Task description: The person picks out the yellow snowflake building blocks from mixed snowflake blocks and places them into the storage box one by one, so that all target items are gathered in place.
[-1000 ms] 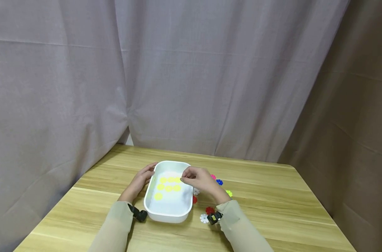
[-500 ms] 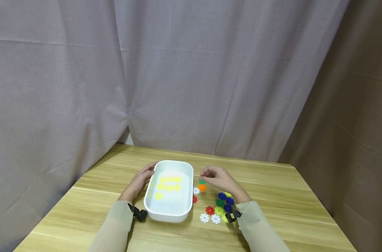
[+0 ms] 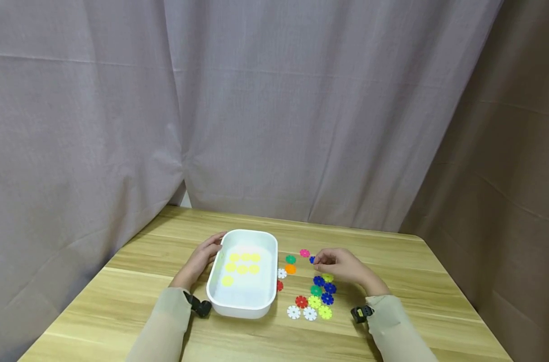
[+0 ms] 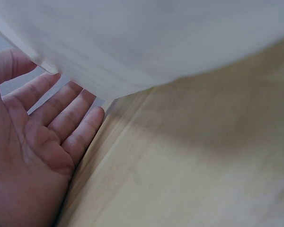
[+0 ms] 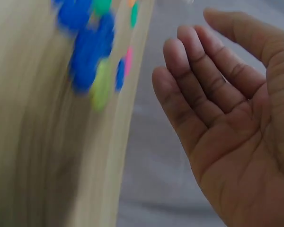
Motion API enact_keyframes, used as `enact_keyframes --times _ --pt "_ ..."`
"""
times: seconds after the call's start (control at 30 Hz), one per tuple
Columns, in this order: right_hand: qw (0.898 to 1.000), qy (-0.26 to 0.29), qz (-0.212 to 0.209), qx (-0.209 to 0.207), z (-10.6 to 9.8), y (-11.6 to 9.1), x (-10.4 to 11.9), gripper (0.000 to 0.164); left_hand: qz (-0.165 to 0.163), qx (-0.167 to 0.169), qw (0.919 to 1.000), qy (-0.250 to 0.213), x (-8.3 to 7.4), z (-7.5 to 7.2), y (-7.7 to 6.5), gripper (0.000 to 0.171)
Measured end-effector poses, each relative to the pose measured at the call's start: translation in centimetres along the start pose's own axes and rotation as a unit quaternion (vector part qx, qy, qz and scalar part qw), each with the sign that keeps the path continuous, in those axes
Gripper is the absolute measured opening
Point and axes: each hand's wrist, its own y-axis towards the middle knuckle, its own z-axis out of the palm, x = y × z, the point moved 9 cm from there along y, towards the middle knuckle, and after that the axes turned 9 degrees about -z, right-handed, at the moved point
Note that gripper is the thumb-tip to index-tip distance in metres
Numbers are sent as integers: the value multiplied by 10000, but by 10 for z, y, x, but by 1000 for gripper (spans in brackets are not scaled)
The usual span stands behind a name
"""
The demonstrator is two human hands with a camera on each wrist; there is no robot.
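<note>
A white rectangular tray (image 3: 245,312) stands on the wooden table, with several yellow snowflake discs (image 3: 227,281) lying in rows inside it. My left hand (image 3: 204,259) rests against the tray's left side; in the left wrist view its fingers (image 4: 68,113) reach along the wall under the rim. To the right of the tray my right hand (image 3: 344,265) hovers with loosely bent fingers, its tips close to a blue snowflake disc (image 3: 312,259). The right wrist view shows a bare palm and a gap between thumb and fingers (image 5: 182,90).
Loose snowflake discs spread right of the tray: a pink disc (image 3: 304,253), an orange disc (image 3: 290,269), white (image 3: 293,312), red, green, blue and yellow-green ones. Grey curtains (image 3: 274,125) hang behind the table (image 3: 415,281) and down both sides.
My right hand has moved right, from over the tray past the green and orange discs to beside the blue one, uncovering several discs. The left hand and tray stay put.
</note>
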Motion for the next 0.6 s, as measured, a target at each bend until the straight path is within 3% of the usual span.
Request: enact_keyframes --times 0.13,0.27,0.6 --pt "9993 -104 306 -178 -13 -12 -29 15 -14 11 10000 9 0 0 0 50" --pt "9990 -45 443 -100 -17 -21 -51 17 -36 45 10000 -22 1 1 1 50" --pt "9968 338 653 325 -5 -26 -61 29 -39 23 10000 -11 1 0 1 51"
